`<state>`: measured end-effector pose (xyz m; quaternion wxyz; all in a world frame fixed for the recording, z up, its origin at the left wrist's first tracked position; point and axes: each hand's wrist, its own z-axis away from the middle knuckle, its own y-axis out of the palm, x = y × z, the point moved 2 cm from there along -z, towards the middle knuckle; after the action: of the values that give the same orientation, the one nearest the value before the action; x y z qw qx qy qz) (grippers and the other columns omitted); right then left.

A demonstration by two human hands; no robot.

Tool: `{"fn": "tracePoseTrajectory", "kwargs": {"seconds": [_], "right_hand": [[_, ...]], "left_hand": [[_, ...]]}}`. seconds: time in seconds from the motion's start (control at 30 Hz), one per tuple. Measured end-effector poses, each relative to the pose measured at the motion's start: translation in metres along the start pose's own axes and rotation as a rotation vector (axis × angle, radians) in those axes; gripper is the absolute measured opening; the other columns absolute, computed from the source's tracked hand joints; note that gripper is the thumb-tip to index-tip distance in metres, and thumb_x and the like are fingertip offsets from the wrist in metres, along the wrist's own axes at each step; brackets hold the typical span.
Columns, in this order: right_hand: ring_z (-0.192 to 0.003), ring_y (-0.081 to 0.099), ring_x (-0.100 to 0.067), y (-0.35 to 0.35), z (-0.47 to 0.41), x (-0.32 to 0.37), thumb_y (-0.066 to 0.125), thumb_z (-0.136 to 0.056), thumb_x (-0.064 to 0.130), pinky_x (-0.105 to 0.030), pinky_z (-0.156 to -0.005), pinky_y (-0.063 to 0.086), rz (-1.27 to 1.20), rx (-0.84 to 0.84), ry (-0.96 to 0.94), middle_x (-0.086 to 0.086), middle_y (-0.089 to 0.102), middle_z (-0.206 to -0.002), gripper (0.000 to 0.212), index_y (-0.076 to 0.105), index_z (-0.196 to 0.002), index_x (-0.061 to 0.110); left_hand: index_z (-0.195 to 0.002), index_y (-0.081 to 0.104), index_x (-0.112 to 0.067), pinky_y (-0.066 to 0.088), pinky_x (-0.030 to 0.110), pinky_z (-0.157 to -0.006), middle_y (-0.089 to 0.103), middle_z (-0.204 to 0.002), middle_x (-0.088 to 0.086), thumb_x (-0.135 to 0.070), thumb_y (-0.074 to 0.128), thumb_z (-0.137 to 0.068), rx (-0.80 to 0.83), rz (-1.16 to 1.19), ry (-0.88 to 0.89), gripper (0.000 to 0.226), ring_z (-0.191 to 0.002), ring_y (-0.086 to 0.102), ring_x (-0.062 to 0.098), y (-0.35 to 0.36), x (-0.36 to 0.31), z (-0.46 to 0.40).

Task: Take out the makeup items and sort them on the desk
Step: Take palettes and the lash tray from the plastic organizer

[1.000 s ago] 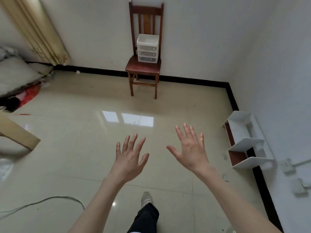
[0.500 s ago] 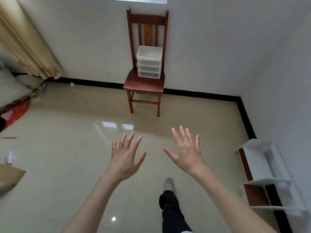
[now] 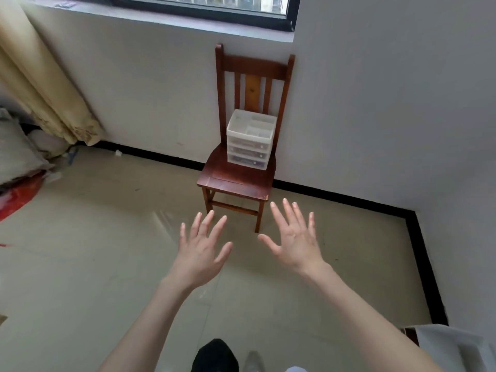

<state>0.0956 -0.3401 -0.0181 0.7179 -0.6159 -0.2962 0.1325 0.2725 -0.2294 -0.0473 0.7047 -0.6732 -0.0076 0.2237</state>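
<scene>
Short of the wooden chair (image 3: 239, 173), a person's left hand (image 3: 200, 252) and right hand (image 3: 296, 241) hang in the air, fingers spread and holding nothing. On the chair's seat, against its backrest, stands a small white drawer organizer (image 3: 251, 139), likely where the makeup items are; its contents are too blurred to tell. Judging by this, the approach is under way: next comes reaching the organizer. No desk is visible.
</scene>
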Motion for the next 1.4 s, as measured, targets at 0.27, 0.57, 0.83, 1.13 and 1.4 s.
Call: {"fn": "tracePoseTrajectory", "kwargs": {"seconds": [0.27,0.57,0.83,1.13,1.4], "right_hand": [[-0.144,-0.012,-0.018,0.024,-0.168,-0.018,0.036,-0.091,0.059,-0.047,-0.112,-0.013,0.050,0.071,0.006,-0.002,-0.005,-0.158,0.074,-0.001,-0.149,0.030],[-0.145,-0.010,-0.020,0.042,-0.378,-0.019,0.035,-0.092,0.057,-0.048,-0.114,-0.010,0.126,0.165,0.064,-0.003,-0.004,-0.158,0.072,0.002,-0.149,0.028],[-0.145,-0.008,-0.024,0.089,-0.503,-0.047,0.035,-0.095,0.052,-0.049,-0.114,-0.008,0.295,0.288,-0.060,-0.007,-0.001,-0.158,0.069,0.004,-0.150,0.024],[-0.145,0.001,-0.030,0.153,-0.654,-0.095,0.047,-0.093,0.046,-0.049,-0.115,-0.001,0.480,0.303,-0.400,-0.011,0.004,-0.158,0.074,0.007,-0.150,0.020],[-0.142,0.012,-0.036,0.191,-0.694,-0.129,0.050,-0.090,0.048,-0.050,-0.113,0.007,0.448,0.221,-0.679,-0.014,0.022,-0.154,0.068,0.027,-0.146,0.019]], "left_hand": [[-0.146,0.001,-0.034,-0.011,0.047,-0.113,-0.006,-0.156,-0.004,-0.057,0.017,-0.090,0.073,0.044,-0.017,0.063,-0.141,-0.018,0.016,0.022,0.049,-0.155],[-0.147,0.007,-0.031,-0.004,0.046,-0.114,0.001,-0.156,-0.003,-0.053,0.024,-0.092,0.178,0.184,-0.040,0.061,-0.143,-0.009,0.016,0.026,0.121,-0.370],[-0.146,0.021,-0.024,0.009,0.040,-0.116,0.015,-0.155,0.002,-0.045,0.033,-0.096,0.367,0.652,-0.299,0.055,-0.143,0.008,0.016,0.084,0.146,-0.471],[-0.145,0.024,-0.022,0.021,0.030,-0.110,0.027,-0.151,-0.004,-0.047,0.031,-0.097,0.386,1.417,-0.845,0.055,-0.136,0.026,0.011,0.192,0.132,-0.563],[-0.139,0.036,-0.019,0.029,0.041,-0.108,0.042,-0.141,0.004,-0.049,0.037,-0.094,0.044,2.329,-1.074,0.054,-0.129,0.039,0.019,0.246,0.099,-0.647]]}}
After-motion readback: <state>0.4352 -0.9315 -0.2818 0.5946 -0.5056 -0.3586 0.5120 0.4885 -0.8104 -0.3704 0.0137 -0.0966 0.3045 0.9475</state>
